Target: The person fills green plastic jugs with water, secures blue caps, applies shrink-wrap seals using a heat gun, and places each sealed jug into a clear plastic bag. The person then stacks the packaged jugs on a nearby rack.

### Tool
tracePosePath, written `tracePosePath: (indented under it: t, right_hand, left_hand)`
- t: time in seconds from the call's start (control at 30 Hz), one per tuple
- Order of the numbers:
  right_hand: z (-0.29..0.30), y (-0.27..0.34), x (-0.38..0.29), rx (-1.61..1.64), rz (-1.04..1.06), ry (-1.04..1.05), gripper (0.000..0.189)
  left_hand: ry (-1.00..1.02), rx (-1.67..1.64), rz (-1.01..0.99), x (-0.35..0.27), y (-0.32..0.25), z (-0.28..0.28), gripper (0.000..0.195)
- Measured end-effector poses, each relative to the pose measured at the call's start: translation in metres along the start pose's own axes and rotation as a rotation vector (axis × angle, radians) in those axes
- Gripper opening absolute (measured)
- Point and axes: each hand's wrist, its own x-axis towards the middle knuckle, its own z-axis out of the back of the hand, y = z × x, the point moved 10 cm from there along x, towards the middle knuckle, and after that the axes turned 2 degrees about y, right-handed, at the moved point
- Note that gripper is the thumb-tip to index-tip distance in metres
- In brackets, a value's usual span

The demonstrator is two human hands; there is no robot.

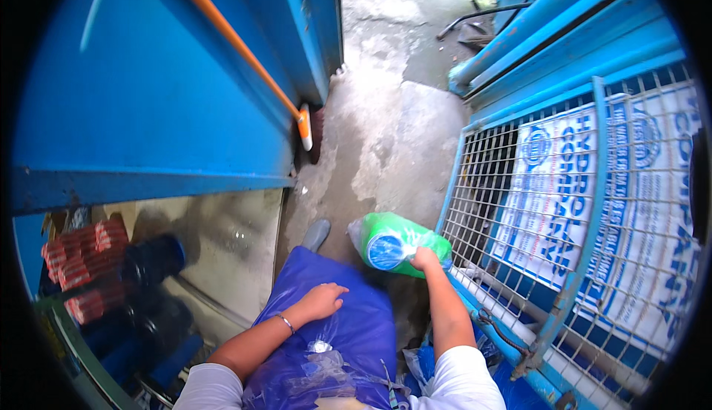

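Observation:
My right hand (425, 258) grips a green container (414, 232) with a blue round end, wrapped in clear plastic, held out over the floor beside a wire mesh gate. It looks tilted, its blue end facing me. A bulging purple-blue plastic sack or apron (334, 282) covers my front; the picture does not settle which. Upon it lies my left hand (325, 300), palm down and fingers apart, holding nothing visible. Crumpled clear plastic (334, 374) gathers low on the purple surface. The toe of a grey boot (316, 234) shows past its far edge.
A broom (305, 127) with an orange handle leans against a blue metal wall (150, 93) at left. The mesh gate (484, 187) with printed banners borders the right. Dark blue water jugs (153, 257) and red-and-white packs (89, 248) stand at lower left. Worn concrete floor (384, 131) runs ahead.

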Motion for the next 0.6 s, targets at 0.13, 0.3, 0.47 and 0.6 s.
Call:
tracePosePath:
  t: [0.13, 0.3, 0.47, 0.6]
  right_hand:
    - [0.109, 0.048, -0.080, 0.166, 0.072, -0.492, 0.035]
    - [0.170, 0.168, -0.191, 0.412, 0.301, -0.568, 0.036]
    - [0.132, 0.331, -0.261, 0.278, 0.648, -0.306, 0.037]
    - [0.073, 0.405, -0.276, -0.010, 0.795, -0.181, 0.040]
  left_hand:
    - [0.055, 0.090, -0.152, -0.005, -0.037, 0.029, 0.039]
    - [0.026, 0.188, -0.218, -0.041, -0.052, 0.099, 0.039]
    - [-0.170, 0.210, -0.126, -0.111, -0.016, 0.169, 0.039]
    - [-0.286, 0.211, 0.065, -0.184, 0.046, 0.184, 0.041]
